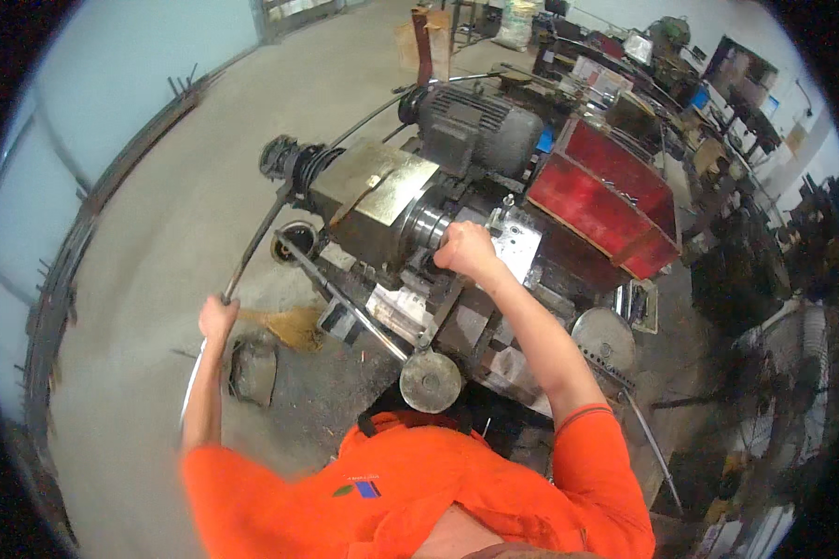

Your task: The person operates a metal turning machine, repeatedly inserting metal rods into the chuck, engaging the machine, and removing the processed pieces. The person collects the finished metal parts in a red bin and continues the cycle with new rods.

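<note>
My left hand (218,317) is wrapped round the lower end of a long dark metal lever (256,244), which slants up to the left end of a lathe-like machine. My right hand (466,250) is closed at the front of the shiny round chuck (429,224); whatever its fingers grip there is hidden behind them. The chuck sticks out of a grey metal headstock (364,191). Just right of my right hand sits a bright metal block (517,244) on the tool slide.
Behind the headstock stands a finned electric motor (480,126). A red metal tray (601,191) lies to the right. A steel bar (345,298) crosses the machine's near side, beside a round metal disc (431,380). A straw broom (294,326) rests on the floor.
</note>
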The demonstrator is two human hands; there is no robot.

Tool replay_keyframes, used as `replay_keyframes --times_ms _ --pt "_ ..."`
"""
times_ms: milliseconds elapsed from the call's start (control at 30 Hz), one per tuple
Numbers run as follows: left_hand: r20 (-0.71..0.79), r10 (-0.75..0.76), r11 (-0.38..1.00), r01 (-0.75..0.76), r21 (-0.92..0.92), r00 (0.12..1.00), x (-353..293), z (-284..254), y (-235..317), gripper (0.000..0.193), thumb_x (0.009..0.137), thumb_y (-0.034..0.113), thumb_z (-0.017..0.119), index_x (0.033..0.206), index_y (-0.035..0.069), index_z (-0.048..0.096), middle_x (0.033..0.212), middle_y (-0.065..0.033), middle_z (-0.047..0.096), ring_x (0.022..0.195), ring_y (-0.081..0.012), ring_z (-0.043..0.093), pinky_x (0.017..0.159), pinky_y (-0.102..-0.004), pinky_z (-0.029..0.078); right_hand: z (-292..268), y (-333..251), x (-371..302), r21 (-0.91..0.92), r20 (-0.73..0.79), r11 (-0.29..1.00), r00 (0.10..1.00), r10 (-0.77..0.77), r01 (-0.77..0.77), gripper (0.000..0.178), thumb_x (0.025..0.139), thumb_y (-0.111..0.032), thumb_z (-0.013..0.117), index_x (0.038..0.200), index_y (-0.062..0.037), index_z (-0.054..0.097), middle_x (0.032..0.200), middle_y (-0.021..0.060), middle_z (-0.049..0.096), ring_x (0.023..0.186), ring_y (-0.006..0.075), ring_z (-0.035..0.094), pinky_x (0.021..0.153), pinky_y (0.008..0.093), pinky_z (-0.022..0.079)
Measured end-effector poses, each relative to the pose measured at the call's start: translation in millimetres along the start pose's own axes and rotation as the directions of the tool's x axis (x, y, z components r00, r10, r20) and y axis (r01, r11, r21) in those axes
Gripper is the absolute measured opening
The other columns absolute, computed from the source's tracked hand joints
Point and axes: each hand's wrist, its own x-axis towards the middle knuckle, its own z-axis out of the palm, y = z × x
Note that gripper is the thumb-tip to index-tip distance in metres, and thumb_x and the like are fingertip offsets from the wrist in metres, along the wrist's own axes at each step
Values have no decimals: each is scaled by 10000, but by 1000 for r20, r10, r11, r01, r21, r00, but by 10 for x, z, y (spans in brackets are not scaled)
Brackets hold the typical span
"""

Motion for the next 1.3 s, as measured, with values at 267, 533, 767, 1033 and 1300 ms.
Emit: replay_keyframes --times_ms 267,533,767,1033,1300 --pt "-69 49 995 -42 94 996 -549 9 315 325 713 342 613 842 45 583 804 -192 614 777 -370 597 684 -456 466 -126 -64 -40 -130 49 990 997 52 -45 266 506 -220 593 649 -1 643 704 204 620 687 343 623 665 398 506" --pt "-69 91 996 -91 8 993 -461 50 287 352 722 346 628 851 25 562 869 -187 613 806 -370 589 705 -449 460 -1535 782 -351 -192 -326 950 929 174 -246 325 561 -221 591 849 -91 665 909 178 610 815 325 600 733 383 489" --pt "-2 564 810 -554 -195 826 -603 -428 1267 282 785 221 598 977 15 583 848 -177 626 771 -307 610 687 -377 471 -1994 1087 -885 -33 -614 999 789 -26 7 450 578 -192 614 1014 -81 608 1118 162 539 983 342 538 839 381 450" --pt "240 917 393 -827 -401 319 -1095 239 2110 284 779 181 604 1021 34 597 720 -169 607 612 -278 574 603 -338 449 -1717 1507 -2927 279 -396 835 735 550 -474 372 591 -92 560 948 -20 633 881 126 630 778 183 601 711 273 463" --pt "278 863 504 -724 -471 421 -1107 853 2203 209 798 162 584 844 -42 589 685 -129 604 588 -203 544 602 -348 437 -1046 1982 -5901 149 -312 58 9 950 -987 293 618 -205 590 860 -58 667 859 169 634 822 286 620 753 341 484"
